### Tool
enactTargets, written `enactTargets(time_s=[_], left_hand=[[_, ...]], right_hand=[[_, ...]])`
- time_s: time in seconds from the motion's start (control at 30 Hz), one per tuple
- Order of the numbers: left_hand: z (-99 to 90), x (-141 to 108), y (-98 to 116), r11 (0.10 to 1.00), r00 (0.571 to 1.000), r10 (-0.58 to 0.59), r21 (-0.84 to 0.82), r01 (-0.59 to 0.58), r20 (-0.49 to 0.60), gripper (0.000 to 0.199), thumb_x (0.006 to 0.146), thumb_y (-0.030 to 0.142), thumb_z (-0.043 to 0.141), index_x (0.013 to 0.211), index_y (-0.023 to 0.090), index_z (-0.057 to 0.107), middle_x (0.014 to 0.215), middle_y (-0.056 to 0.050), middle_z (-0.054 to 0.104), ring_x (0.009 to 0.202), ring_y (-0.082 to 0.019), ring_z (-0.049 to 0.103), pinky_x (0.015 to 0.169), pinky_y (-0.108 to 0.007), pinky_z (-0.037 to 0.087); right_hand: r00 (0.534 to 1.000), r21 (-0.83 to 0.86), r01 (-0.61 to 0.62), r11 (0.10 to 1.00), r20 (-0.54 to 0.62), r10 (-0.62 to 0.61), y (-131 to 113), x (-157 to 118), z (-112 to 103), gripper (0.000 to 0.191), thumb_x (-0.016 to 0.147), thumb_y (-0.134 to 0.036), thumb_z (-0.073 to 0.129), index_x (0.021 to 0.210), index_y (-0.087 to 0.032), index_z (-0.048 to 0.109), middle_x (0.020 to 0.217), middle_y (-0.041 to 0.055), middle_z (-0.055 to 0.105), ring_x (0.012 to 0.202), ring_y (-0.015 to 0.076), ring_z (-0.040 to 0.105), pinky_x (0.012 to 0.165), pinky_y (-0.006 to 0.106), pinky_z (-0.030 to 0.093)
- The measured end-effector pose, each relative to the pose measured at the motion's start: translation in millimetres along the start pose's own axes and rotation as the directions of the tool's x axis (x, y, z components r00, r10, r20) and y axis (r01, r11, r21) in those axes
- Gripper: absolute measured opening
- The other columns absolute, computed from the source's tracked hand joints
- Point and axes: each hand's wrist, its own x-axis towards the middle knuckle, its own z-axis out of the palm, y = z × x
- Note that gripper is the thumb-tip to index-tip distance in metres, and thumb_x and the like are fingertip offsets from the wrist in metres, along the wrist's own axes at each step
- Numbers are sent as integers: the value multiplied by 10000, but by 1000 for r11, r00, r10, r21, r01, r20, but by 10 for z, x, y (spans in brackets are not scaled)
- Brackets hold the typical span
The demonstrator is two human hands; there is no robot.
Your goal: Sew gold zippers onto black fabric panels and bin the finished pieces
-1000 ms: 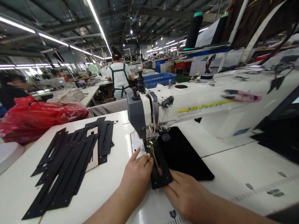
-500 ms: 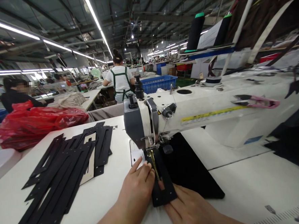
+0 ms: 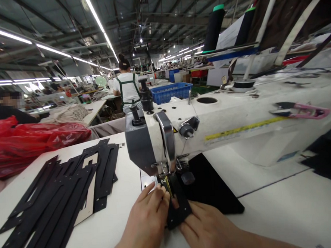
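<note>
A black strip (image 3: 184, 209) with a gold-toothed zipper (image 3: 169, 186) in its slot lies under the needle area of a white sewing machine (image 3: 153, 151). My left hand (image 3: 147, 218) rests at its left side, bent fingertips pressing the edge close to the presser foot. From the near right, my right hand (image 3: 211, 226) grips the strip's front corner, its fingers partly beneath it. A brown tab (image 3: 175, 202) shows at the zipper's near end. Under the machine arm, a larger black piece (image 3: 214, 188) lies right of the strip. The needle tip is hidden.
Slotted black strips (image 3: 71, 186) are piled on the table's left, with a beige piece (image 3: 88, 198) among them. A red plastic bag (image 3: 43, 141) sits behind. Pink-handled snips (image 3: 307, 110) rest on the machine arm. Beyond are a blue basket (image 3: 172, 93) and a co-worker (image 3: 127, 85).
The strip has slid farther under the machine, with both hands following it forward. The view has moved closer, so the machine looks larger and the pile sits farther left.
</note>
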Motion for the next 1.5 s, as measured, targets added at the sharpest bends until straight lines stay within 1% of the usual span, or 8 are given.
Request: enactTargets(time_s=[0.23, 0.57, 0.7, 0.8, 1.07, 1.17, 1.37, 1.5], left_hand=[[33, 17, -59, 999, 998, 20, 35, -18, -51, 348, 934, 114, 245, 923, 110, 592, 854, -94, 666, 871, -182, 643, 843, -322, 533], [101, -60, -202, 999, 999, 35, 19, -35, -21, 322, 815, 63, 345, 1017, 128, 587, 946, -116, 665, 878, -211, 641, 755, -285, 563], [70, -120, -139, 998, 999, 47, 44, -47, -3, 291, 837, 75, 367, 979, 132, 615, 983, -105, 673, 919, -203, 637, 819, -307, 543], [67, -156, -98, 995, 998, 70, 69, -69, -10, 296, 874, 80, 338, 922, 109, 629, 958, -112, 681, 908, -205, 644, 851, -348, 527], [83, -75, -87, 999, 996, 34, 43, -30, -86, 347, 894, 49, 281, 856, 115, 620, 810, -71, 678, 812, -155, 651, 959, -365, 445], [95, -49, -110, 999, 995, 19, 36, -15, -102, 344, 900, 67, 278, 843, 116, 614, 797, -69, 664, 793, -159, 646, 931, -361, 461], [138, -32, -183, 998, 999, -53, -44, 53, 7, 258, 884, 109, 345, 888, 129, 602, 796, -71, 622, 771, -168, 617, 858, -350, 498], [158, -76, -185, 998, 998, -61, -24, 61, 30, 251, 884, 100, 358, 897, 125, 607, 833, -82, 638, 808, -178, 620, 871, -369, 493]], right_hand=[[992, 36, 8, 999, 128, -13, 111, 65, -12, 291, 812, -42, 366, 858, -23, 652, 857, 169, 651, 788, 248, 587, 744, 345, 508], [995, -70, -28, 997, 90, 34, 169, 90, 86, 262, 808, -76, 397, 898, -38, 641, 905, 144, 655, 772, 236, 580, 741, 329, 501], [997, -142, -59, 988, -56, 51, 97, 51, 128, 303, 813, -47, 364, 871, -21, 660, 781, 133, 666, 729, 238, 604, 750, 336, 513], [989, -148, -82, 986, -134, 63, 61, 34, 134, 318, 831, -39, 354, 830, -47, 673, 768, 111, 676, 745, 227, 616, 743, 315, 521], [994, -118, -88, 989, -82, 79, 113, 79, 93, 379, 855, -33, 314, 813, -95, 685, 742, 79, 682, 706, 200, 621, 728, 292, 527], [995, -91, -96, 991, -28, 94, 146, 88, 97, 374, 855, -41, 313, 835, -98, 682, 756, 82, 679, 718, 194, 621, 746, 295, 525], [995, -116, -93, 989, 28, 97, 199, 75, 82, 288, 834, -58, 393, 903, -114, 666, 883, 95, 687, 869, 188, 616, 812, 286, 501], [996, -166, -93, 982, -17, 91, 214, 85, -71, 277, 830, -41, 400, 770, -131, 655, 727, 65, 679, 671, 172, 629, 696, 297, 526]])
